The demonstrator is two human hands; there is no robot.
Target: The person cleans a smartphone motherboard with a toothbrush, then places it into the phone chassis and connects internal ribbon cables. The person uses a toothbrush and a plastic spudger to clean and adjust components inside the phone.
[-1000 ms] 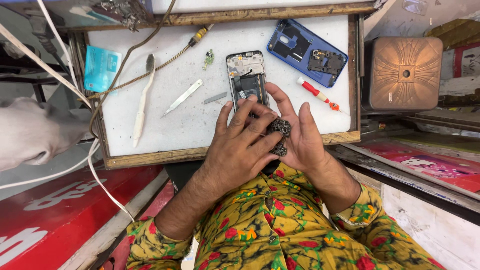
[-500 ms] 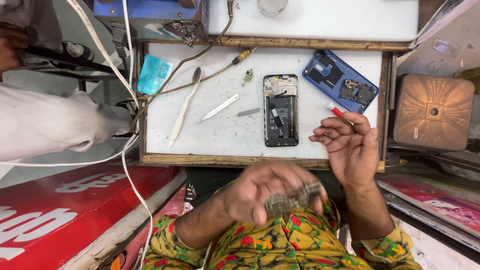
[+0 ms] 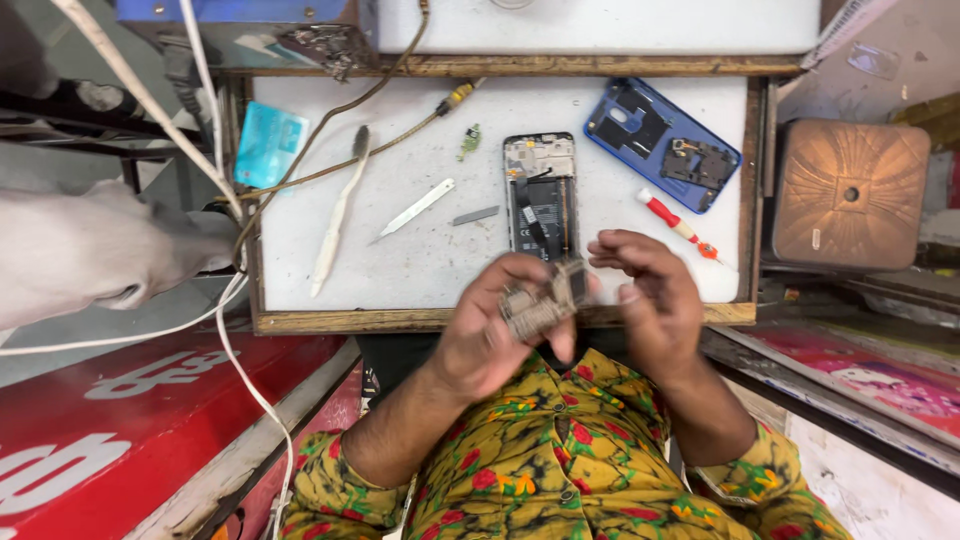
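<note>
At frame centre, the left hand (image 3: 495, 335) pinches a small, greyish, blurred metal part (image 3: 545, 298); the right hand (image 3: 650, 300) curls loosely just beside it, below the opened phone (image 3: 541, 196) on the white worktop (image 3: 400, 270).

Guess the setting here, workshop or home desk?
Most likely a small phone repair stall. An opened phone lies on a white wood-framed work board, beside its blue back cover, a red screwdriver and tweezers.

held part (image 3: 545, 300) blurred, elbows cut off
</note>
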